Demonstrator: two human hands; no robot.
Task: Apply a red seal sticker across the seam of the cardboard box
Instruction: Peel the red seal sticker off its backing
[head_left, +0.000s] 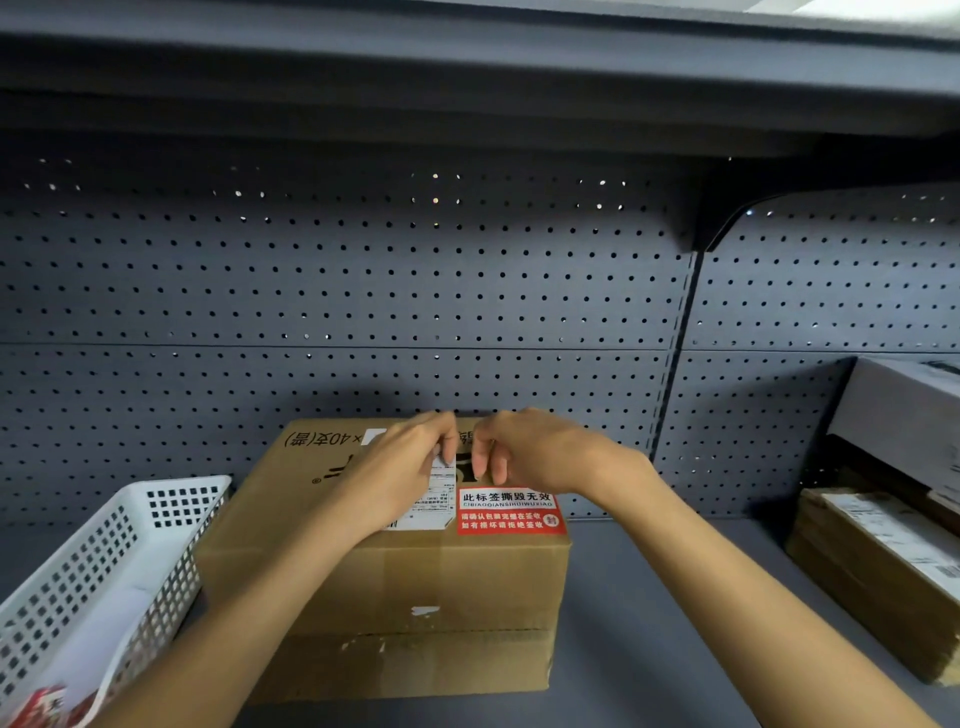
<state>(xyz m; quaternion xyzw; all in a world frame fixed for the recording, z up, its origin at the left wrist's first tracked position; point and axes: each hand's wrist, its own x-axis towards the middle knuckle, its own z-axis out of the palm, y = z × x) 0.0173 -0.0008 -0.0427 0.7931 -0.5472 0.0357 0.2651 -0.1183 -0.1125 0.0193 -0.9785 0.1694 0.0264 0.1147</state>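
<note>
A brown cardboard box (395, 577) stands on the grey shelf in front of me. A red seal sticker (510, 512) with white characters lies flat on its top, at the front right edge. A white shipping label (434, 506) sits just left of it. My left hand (400, 467) hovers over the label, thumb and fingers pinched on a small white paper slip (445, 461). My right hand (530, 449) is close beside it, above the red sticker. Its fingers are curled down and together, their tips at the box top, with nothing visible in them.
A white perforated plastic basket (104, 566) holding paper and red sheets stands at the left. Flat brown parcels (878, 577) with labels lie at the right, a pale box (909, 410) above them. A pegboard wall (363, 291) closes the back and a shelf overhangs.
</note>
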